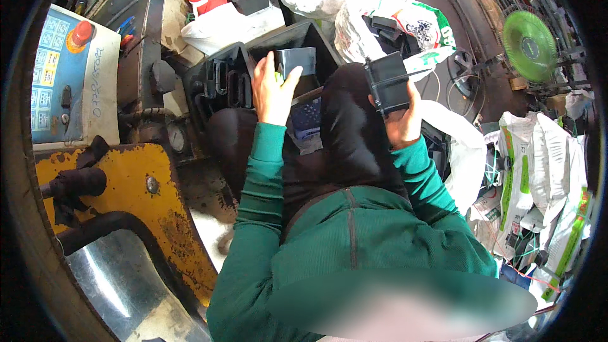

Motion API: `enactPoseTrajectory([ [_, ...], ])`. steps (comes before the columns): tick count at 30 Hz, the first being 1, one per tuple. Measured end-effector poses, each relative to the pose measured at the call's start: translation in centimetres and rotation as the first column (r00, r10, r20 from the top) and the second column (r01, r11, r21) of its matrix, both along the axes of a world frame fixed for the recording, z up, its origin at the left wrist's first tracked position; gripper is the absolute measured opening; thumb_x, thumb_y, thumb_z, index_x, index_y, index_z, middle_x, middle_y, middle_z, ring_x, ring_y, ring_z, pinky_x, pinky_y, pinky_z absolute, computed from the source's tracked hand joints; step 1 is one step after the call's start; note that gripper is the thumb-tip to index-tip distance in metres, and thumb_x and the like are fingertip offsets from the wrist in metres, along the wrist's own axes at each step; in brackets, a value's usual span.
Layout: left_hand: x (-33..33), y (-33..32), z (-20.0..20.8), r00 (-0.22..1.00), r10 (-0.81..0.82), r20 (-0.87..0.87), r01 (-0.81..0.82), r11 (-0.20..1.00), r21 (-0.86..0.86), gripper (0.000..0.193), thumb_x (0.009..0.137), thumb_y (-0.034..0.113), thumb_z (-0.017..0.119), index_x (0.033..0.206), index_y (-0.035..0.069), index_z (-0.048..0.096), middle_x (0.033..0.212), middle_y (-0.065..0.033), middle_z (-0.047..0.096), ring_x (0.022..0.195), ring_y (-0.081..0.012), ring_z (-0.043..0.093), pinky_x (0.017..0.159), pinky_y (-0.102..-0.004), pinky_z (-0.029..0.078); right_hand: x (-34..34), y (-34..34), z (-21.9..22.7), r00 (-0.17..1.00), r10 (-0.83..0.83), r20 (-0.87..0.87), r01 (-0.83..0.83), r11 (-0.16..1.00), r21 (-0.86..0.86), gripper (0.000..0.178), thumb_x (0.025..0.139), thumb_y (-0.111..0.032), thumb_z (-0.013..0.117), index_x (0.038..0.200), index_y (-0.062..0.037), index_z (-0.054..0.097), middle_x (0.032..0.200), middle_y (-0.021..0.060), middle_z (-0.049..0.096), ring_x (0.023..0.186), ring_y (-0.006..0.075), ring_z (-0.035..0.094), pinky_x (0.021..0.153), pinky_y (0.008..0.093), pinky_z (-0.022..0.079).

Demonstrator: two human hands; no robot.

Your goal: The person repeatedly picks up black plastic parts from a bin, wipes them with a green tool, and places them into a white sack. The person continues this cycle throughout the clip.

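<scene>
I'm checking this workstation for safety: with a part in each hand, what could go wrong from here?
1. The left hand holds a grey rectangular plastic part over the black open bin, pinched near its lower edge; it might slip.
2. The right hand grips a black boxy plastic part above the lap, unsupported.
3. The rusty yellow machine guard sits close to the left elbow, so a bump seems possible.

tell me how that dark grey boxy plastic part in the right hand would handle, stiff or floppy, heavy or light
The dark grey boxy plastic part probably handles stiffly: its edges look straight and square. It seems light for its size, since the right hand alone holds it up. Its flat faces make rolling unlikely.
</scene>
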State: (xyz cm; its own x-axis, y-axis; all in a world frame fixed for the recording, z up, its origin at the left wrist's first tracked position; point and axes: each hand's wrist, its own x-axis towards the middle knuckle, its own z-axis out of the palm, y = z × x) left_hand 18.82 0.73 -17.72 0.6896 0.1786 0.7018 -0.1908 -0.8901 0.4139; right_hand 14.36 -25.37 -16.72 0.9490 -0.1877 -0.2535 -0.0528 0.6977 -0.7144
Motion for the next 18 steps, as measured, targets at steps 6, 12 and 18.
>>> enactPoseTrajectory([
  [6, -5.3, -8.6, 8.1, 0.699, -0.707, -0.105, 0.548, 0.625, -0.556, 0.024, 0.075, 0.01, 0.076, 0.096, 0.007, 0.066, 0.077, -0.0068, 0.062, 0.07, -0.0182, 0.062, 0.062, -0.0297, 0.049, -2.7, 2.2, -0.6, 0.988, 0.14, 0.067, -0.085, 0.851, -0.518, 0.039, 0.086, -0.008, 0.06, 0.123, 0.0028, 0.053, 0.109, 0.0093, 0.059, 0.102, 0.0173, 0.058, 0.09, 0.0303, 0.046],
  [12, -4.9, -10.0, 7.6, 0.679, -0.733, 0.022, 0.636, 0.574, -0.516, 0.023, 0.078, 0.011, 0.072, 0.097, 0.007, 0.06, 0.08, -0.0086, 0.061, 0.068, -0.0184, 0.062, 0.062, -0.0305, 0.05, -1.6, 1.9, 2.4, 0.9, 0.431, 0.071, -0.391, 0.867, -0.309, 0.066, 0.081, -0.019, 0.052, 0.141, 0.0014, 0.034, 0.139, 0.0092, 0.042, 0.122, 0.0185, 0.045, 0.098, 0.0275, 0.037],
  [18, -3.2, -9.9, 7.0, 0.718, -0.689, -0.101, 0.565, 0.661, -0.493, 0.016, 0.081, 0.011, 0.069, 0.093, 0.004, 0.061, 0.081, -0.0105, 0.062, 0.066, -0.0206, 0.062, 0.06, -0.0311, 0.05, -2.7, 2.5, 2.1, 0.898, 0.431, 0.082, -0.342, 0.804, -0.487, 0.073, 0.078, -0.004, 0.05, 0.147, -0.0015, 0.025, 0.149, 0.0112, 0.031, 0.136, 0.0196, 0.031, 0.107, 0.0295, 0.029],
])
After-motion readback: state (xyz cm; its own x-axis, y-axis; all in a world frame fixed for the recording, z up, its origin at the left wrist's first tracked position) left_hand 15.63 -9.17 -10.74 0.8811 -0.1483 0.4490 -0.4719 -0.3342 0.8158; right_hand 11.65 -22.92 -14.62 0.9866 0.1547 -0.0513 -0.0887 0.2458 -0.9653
